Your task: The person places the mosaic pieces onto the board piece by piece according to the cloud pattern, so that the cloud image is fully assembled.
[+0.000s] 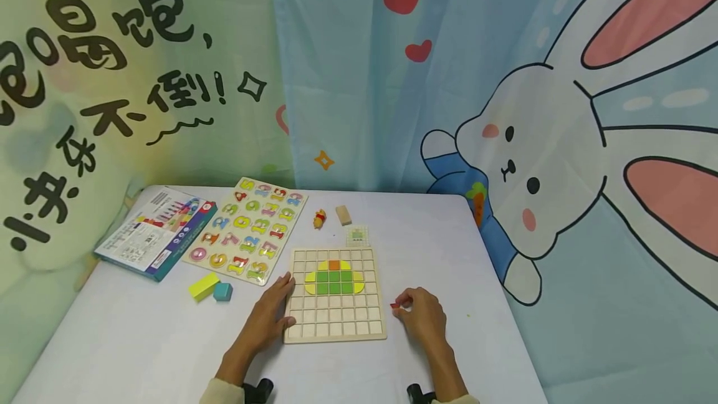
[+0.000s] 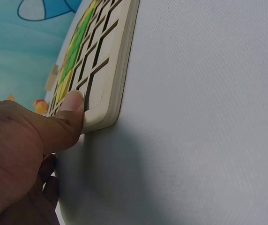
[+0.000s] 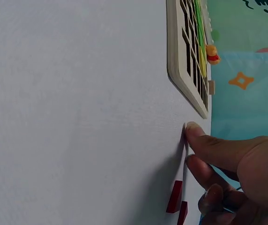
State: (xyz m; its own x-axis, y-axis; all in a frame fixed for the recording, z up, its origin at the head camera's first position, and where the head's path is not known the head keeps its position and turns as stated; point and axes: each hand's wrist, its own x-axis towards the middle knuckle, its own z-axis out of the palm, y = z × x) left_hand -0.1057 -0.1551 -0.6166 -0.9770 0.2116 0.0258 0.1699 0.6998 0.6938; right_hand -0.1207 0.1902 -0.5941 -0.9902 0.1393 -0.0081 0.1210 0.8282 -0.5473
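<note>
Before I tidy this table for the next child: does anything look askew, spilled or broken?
Nothing looks spilled or damaged. The grid board lies flat and square, left hand resting on its edge. Loose bits lie scattered: yellow and teal blocks, red pieces by the right hand.

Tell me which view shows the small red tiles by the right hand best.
The right wrist view: two small flat red tiles stand out against the white table beside the fingers. The head view shows only a red speck at the fingertips. The left wrist view shows none.
</note>
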